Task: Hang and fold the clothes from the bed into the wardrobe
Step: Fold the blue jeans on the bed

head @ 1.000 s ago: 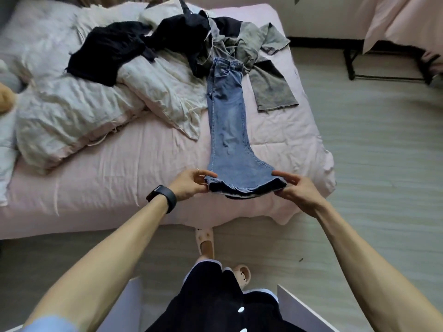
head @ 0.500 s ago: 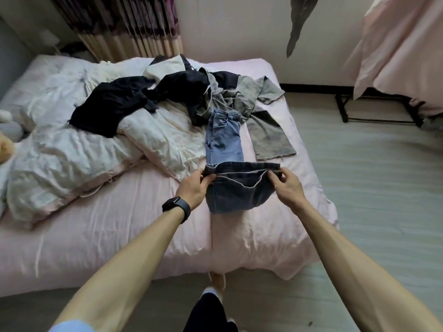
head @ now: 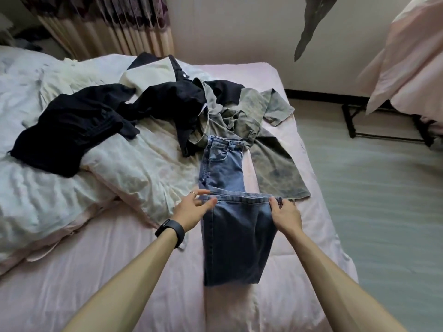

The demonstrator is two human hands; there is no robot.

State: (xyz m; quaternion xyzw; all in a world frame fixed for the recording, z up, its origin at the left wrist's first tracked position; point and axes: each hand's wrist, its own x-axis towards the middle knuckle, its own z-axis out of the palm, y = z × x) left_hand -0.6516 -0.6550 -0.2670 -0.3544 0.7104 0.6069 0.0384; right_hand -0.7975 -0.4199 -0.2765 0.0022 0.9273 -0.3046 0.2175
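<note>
Head view: the jeans [head: 237, 236] lie lengthwise on the bed [head: 119, 271], leg ends doubled up over the thighs, waistband touching the grey shirt [head: 275, 168]. The right hand [head: 286, 215] pinches the right corner of the hem edge. The left hand [head: 194, 209] has straight, spread fingers [head: 203, 193] at the left corner, gripping nothing. Step judged: first fold being laid. Next: flatten it, fold again, then carry the jeans to the wardrobe, not in view.

dim, soft daylight | wide-angle edge bending | slight motion blur
</note>
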